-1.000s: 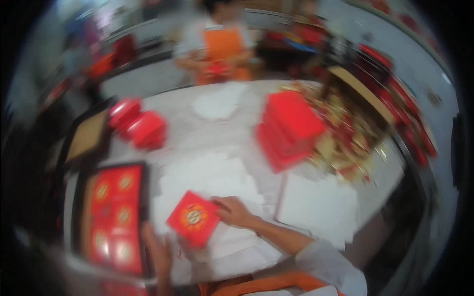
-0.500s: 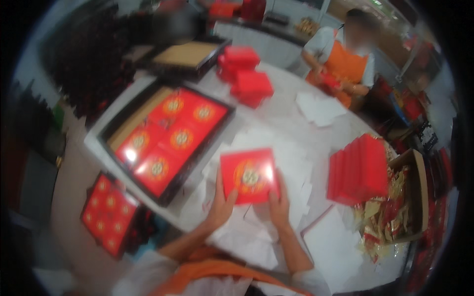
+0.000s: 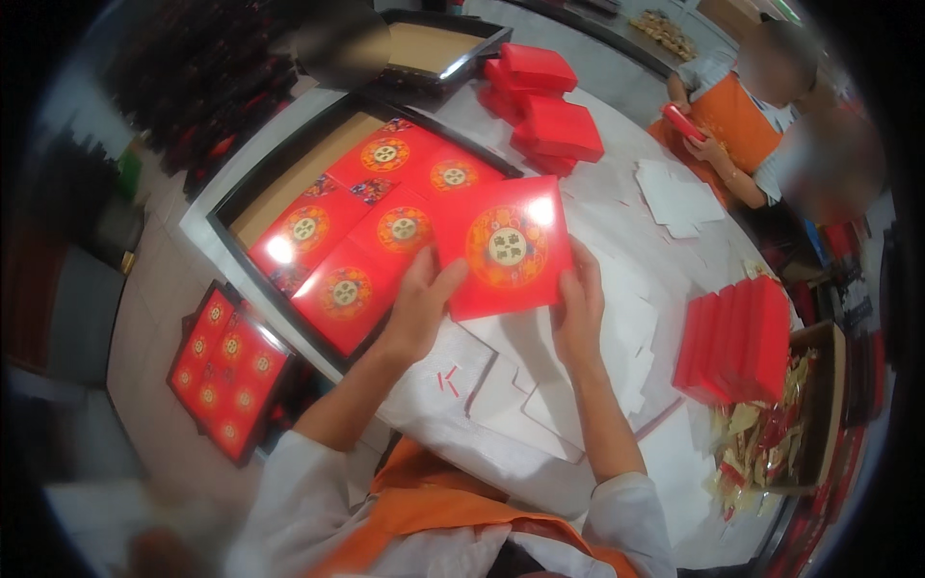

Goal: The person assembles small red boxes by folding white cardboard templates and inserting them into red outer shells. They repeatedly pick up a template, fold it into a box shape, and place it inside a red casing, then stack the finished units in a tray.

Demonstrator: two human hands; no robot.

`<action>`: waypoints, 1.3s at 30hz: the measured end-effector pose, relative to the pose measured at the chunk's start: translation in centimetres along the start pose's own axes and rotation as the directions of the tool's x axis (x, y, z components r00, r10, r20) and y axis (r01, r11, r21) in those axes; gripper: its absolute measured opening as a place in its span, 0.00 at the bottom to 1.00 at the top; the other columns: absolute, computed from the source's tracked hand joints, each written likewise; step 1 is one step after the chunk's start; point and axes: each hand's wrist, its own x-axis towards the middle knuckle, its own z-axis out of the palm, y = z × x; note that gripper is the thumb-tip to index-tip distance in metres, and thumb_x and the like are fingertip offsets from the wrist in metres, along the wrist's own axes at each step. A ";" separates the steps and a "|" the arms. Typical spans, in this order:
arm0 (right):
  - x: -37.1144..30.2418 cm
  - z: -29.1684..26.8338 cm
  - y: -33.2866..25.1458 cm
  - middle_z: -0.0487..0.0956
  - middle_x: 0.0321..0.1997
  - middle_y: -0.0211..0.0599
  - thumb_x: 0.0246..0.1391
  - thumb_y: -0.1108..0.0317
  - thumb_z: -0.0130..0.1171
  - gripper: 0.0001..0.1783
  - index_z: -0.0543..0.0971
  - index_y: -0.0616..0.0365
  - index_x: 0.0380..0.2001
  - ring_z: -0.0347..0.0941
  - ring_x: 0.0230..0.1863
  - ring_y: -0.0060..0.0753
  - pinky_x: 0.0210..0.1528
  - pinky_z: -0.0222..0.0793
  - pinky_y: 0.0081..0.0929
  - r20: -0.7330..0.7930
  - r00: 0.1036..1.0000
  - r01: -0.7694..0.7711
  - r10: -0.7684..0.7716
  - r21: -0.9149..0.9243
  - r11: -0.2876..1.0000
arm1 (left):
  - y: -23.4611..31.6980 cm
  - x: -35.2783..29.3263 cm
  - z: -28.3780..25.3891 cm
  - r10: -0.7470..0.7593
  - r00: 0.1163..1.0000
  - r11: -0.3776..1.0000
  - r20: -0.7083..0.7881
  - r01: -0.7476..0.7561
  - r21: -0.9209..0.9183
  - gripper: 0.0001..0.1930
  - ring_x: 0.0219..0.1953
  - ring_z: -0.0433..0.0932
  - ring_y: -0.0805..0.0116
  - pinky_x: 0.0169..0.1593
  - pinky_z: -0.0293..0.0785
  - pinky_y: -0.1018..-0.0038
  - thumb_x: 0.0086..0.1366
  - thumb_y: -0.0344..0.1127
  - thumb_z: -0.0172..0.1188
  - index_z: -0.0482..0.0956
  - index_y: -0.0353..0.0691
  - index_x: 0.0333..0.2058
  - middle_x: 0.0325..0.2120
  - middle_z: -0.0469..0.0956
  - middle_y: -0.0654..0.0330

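Observation:
A square red gift box (image 3: 506, 249) with a round gold emblem is held up between my hands, above the table. My left hand (image 3: 421, 299) grips its left lower edge, thumb on the top face. At its right edge my right hand (image 3: 579, 301) closes on it, fingers partly hidden behind. Just behind and left lies a black-rimmed tray (image 3: 241, 205) with several like red boxes (image 3: 347, 294) set in it; a strip of its tan bottom shows along the left side. The held box overlaps the tray's right corner in view.
White card sheets (image 3: 540, 405) lie under my hands. Red boxes are stacked at the back (image 3: 559, 125) and right (image 3: 737, 342), beside a carton (image 3: 827, 405) of gold packets. Another filled tray (image 3: 231, 371) sits lower left. Across the table, a co-worker (image 3: 737, 125) in an orange apron holds something red.
Both hands have lifted the red box up and toward the tray, bringing it close to the tray's right corner. My view has shifted too. Across the table, another person now shows beside the co-worker.

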 end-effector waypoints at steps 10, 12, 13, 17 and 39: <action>5.6 1.6 4.8 0.64 0.55 0.45 0.58 0.64 0.43 0.24 0.57 0.62 0.55 0.62 0.53 0.33 0.51 0.61 0.30 0.102 0.995 0.015 -0.017 0.027 1.000 | 4.0 3.8 -5.5 -0.048 0.932 0.996 -0.359 0.071 0.052 0.28 0.54 0.61 0.66 0.55 0.59 0.72 0.62 0.38 0.49 0.52 0.33 0.57 0.54 0.59 0.52; 6.5 -1.1 7.3 0.65 0.53 0.46 0.57 0.66 0.44 0.24 0.58 0.62 0.55 0.64 0.53 0.33 0.52 0.60 0.31 0.150 0.982 0.180 -0.117 -0.523 0.833 | 5.5 6.1 -8.8 0.183 0.925 0.949 -0.333 -0.078 0.306 0.28 0.53 0.62 0.64 0.53 0.62 0.69 0.62 0.39 0.50 0.52 0.33 0.56 0.54 0.58 0.51; 6.6 -2.1 8.2 0.66 0.53 0.46 0.56 0.67 0.45 0.23 0.59 0.61 0.55 0.64 0.53 0.33 0.53 0.60 0.32 0.186 0.970 0.242 -0.156 -0.743 0.624 | 5.5 8.7 -11.2 0.299 0.897 0.923 -0.327 -0.184 0.339 0.29 0.52 0.63 0.63 0.52 0.63 0.69 0.61 0.39 0.50 0.51 0.34 0.57 0.54 0.59 0.50; 6.0 -2.9 9.8 0.71 0.47 0.47 0.56 0.69 0.45 0.22 0.61 0.61 0.54 0.68 0.48 0.36 0.52 0.61 0.28 0.061 0.996 0.087 -0.062 -0.716 0.693 | 8.2 18.1 -17.8 0.456 0.706 0.890 -0.542 -0.342 0.302 0.34 0.51 0.65 0.60 0.51 0.64 0.68 0.59 0.37 0.52 0.45 0.35 0.58 0.52 0.61 0.48; 6.3 -4.0 10.9 0.74 0.42 0.41 0.55 0.73 0.45 0.20 0.63 0.62 0.52 0.71 0.41 0.27 0.45 0.64 0.23 -0.036 0.999 0.012 -0.037 -0.535 0.845 | 0.8 28.4 -26.1 0.356 0.809 0.591 -0.467 0.193 0.784 0.28 0.50 0.68 0.51 0.51 0.63 0.65 0.54 0.42 0.54 0.60 0.41 0.52 0.47 0.69 0.46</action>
